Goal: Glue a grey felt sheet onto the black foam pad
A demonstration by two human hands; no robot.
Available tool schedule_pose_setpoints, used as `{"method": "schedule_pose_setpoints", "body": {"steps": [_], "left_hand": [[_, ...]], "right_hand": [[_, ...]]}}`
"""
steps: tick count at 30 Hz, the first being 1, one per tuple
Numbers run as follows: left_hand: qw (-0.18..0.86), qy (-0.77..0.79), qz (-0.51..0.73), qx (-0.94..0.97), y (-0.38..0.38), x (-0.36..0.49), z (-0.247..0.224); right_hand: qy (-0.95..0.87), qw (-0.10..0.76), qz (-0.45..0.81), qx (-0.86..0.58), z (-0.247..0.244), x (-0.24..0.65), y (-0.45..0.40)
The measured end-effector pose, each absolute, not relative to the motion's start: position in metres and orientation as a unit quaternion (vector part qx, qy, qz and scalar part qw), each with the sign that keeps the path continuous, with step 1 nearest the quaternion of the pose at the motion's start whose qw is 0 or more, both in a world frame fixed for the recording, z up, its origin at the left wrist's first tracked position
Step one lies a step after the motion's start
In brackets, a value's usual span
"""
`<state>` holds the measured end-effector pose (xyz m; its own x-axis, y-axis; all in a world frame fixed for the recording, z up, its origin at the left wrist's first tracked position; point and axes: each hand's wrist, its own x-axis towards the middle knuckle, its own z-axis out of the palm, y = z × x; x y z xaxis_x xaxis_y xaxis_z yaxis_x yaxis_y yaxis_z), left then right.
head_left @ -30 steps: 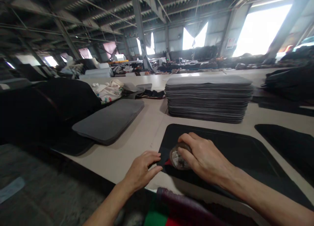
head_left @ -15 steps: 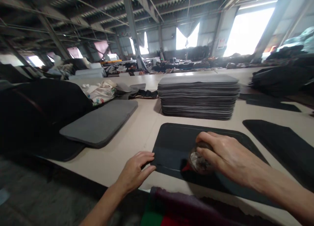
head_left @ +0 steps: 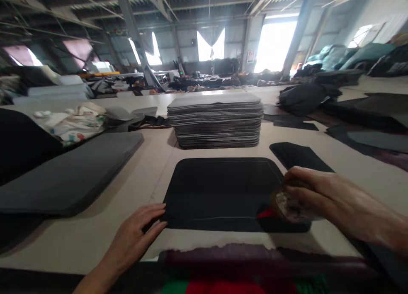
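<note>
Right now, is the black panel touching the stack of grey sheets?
Apart. The head view shows a strip of pale tabletop between the black panel and the stack of grey sheets.

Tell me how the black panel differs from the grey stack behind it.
The black panel lies low and looks like one layer; the grey stack rises in many layers. The panel is near black, while the stack's top is pale grey. Both rest on the table.

Person's left hand (head_left: 135, 230) low, fingers (head_left: 153, 208) extended, thumb (head_left: 155, 232) spread apart; left forearm (head_left: 98, 272) slanting up from below. Right hand (head_left: 309, 192) curled in grip, blurred; right wrist (head_left: 353, 211) seemingly straight.
</note>
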<state>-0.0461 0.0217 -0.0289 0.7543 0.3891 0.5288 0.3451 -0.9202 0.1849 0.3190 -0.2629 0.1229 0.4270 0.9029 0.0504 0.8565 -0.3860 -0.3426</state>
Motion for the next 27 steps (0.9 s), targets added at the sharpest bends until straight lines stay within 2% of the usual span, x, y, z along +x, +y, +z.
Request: {"method": "schedule_pose_setpoints", "body": {"steps": [4, 11, 15, 23, 25, 27], "left_hand": [[0.023, 0.185, 0.295, 0.937, 0.026, -0.046, -0.032], [0.001, 0.184, 0.297, 0.937, 0.031, -0.045, -0.035], [-0.013, 0.183, 0.300, 0.936, 0.032, -0.047, -0.035], [-0.022, 0.189, 0.292, 0.937, 0.037, -0.048, -0.039], [-0.019, 0.192, 0.294, 0.936, 0.041, -0.051, -0.045], [-0.010, 0.198, 0.295, 0.935, 0.045, -0.054, -0.052]], "right_hand": [[-0.468, 0.139, 0.088, -0.869, 0.121, 0.340, -0.297], [-0.384, 0.166, 0.075, -0.905, 0.107, 0.376, -0.348], [-0.348, 0.216, 0.040, -0.911, 0.096, 0.389, -0.365], [-0.256, 0.297, 0.061, -0.918, 0.079, 0.405, -0.385], [-0.222, 0.347, 0.059, -0.909, 0.068, 0.413, -0.391], [-0.176, 0.443, 0.068, -0.876, 0.055, 0.421, -0.396]]}}
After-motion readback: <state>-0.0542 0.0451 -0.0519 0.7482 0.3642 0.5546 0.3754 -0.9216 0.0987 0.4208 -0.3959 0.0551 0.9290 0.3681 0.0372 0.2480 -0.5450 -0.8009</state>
